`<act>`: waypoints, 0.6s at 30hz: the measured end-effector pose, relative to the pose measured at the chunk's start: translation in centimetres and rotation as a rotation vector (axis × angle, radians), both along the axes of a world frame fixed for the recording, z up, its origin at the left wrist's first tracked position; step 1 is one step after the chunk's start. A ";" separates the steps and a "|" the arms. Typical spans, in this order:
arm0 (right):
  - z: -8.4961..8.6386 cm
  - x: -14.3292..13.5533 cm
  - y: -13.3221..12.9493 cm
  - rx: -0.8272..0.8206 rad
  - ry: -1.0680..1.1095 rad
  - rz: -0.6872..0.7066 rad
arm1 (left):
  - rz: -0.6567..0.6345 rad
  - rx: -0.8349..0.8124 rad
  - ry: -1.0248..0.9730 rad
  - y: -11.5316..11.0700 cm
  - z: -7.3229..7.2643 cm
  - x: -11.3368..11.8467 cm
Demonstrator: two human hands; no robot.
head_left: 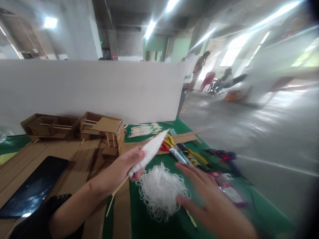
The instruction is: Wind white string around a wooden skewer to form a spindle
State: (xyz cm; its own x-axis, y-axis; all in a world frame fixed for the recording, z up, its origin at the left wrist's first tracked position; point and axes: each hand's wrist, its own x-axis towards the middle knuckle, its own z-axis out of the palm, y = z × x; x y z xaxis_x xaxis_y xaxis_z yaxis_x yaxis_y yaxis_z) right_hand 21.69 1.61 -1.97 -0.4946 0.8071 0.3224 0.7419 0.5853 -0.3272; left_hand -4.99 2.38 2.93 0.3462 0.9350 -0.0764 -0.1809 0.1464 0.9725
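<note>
Fingers of the left hand (127,162) are wrapped round a white cord-wound cone (151,151) at the centre of the frame, the thumb pressed along its side. The cone is tilted, its tip pointed toward the upper right, and a thin stick (119,188) is seen at its lower end. Fingers of the right hand (203,189), lower right, are spread and blurred; they are held at the right edge of a loose heap of white cord (161,191), and whether it is touched cannot be told.

Beneath, a green table surface (147,230) is partly covered at the lower left by brown cardboard (122,212), on which a dark glossy device (35,186) is laid. Cardboard boxes (109,125) are stood at the left, before a white partition (99,89). Pale sticks (144,129) are scattered beyond the cone, and yellow-handled pliers (169,141) are placed near its tip.

At the upper right, a grey floor (261,129) is lit by windows (234,49); a standing person (198,69) and a seated person (225,79) are seen, blurred.
</note>
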 end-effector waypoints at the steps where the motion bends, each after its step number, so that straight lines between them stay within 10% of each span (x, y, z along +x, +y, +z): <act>1: 1.0 0.1 0.0 0.050 0.068 -0.015 | -0.005 -0.017 0.001 0.1 -0.2 0.1; 7: 4.3 -4.0 2.5 0.442 0.098 0.171 | -0.116 -0.032 0.111 -0.1 -1.2 1.0; 18: 1.4 -5.1 5.9 0.043 0.161 0.299 | -0.060 -0.053 0.009 1.0 -1.3 0.1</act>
